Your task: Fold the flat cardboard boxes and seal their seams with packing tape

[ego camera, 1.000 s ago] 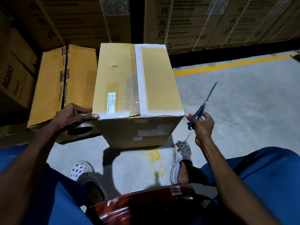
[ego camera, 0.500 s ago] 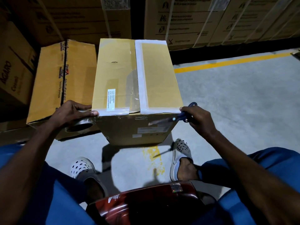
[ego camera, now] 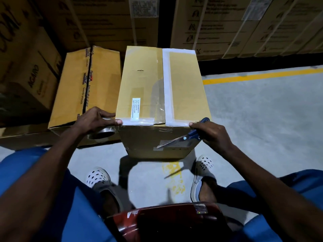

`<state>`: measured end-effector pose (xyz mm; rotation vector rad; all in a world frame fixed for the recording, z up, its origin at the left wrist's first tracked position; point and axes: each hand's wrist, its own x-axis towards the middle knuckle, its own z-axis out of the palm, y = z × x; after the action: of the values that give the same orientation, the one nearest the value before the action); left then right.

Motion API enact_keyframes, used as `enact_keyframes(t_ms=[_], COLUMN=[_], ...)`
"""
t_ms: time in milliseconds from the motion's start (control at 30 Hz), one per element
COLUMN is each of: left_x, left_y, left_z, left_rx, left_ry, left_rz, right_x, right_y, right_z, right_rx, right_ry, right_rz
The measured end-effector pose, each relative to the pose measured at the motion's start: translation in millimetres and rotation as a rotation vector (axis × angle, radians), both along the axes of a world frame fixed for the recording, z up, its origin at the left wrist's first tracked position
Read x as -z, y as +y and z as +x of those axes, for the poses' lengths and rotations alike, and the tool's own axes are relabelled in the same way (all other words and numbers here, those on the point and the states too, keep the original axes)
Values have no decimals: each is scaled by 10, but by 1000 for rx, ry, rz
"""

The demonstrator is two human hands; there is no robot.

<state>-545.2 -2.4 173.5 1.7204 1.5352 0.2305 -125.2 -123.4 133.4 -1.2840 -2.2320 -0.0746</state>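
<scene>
A folded brown cardboard box point(ego camera: 185, 88) stands on the floor before me, its top seam covered by a strip of tape point(ego camera: 167, 84) and its near edge taped across. My left hand point(ego camera: 94, 119) grips a tape roll point(ego camera: 102, 133) at the box's near left corner, thumb on the taped edge. My right hand point(ego camera: 209, 135) holds blue-handled scissors point(ego camera: 181, 138) at the near right corner. Their blades point left across the box's front face.
A second brown box point(ego camera: 73, 95) with printed tape lies to the left, touching the first. Stacked cartons point(ego camera: 244, 23) fill the back and left. Grey concrete floor with a yellow line point(ego camera: 262, 75) extends right. A dark red stool point(ego camera: 166, 222) sits between my knees.
My right hand swung the scissors down from the raised position and came to the box's near right corner. The view has moved closer to the box. The left hand kept its place.
</scene>
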Motion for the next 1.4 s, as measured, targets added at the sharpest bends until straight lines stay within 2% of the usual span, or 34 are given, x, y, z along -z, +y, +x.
enact_keyframes(t_ms=[200, 367, 500, 667, 967, 1100, 1267, 1400], left_x=[-16, 8, -4, -73, -37, 46, 145, 108], left_y=[33, 39, 18, -32, -132, -219, -412, -420], left_z=[28, 42, 22, 57, 122, 325, 754, 803], left_rx=[43, 34, 25, 51, 58, 48, -18, 62], left_ry=[-10, 0, -18, 1, -16, -35, -126, -137], left_rz=[-6, -11, -11, 20, 9, 22, 18, 18], right_x=[-33, 26, 249, 170, 112, 74, -12, -20], right_y=[-9, 120, 199, 172, 303, 310, 286, 192], right_z=[-110, -420, -549, -532, -944, -622, -60, -290], right_rx=[85, 64, 66, 32, -115, -117, -78, -101], right_ry=[53, 163, 55, 2, 1, -67, -78, -22], right_rz=[49, -8, 113, 214, 159, 141, -37, -80])
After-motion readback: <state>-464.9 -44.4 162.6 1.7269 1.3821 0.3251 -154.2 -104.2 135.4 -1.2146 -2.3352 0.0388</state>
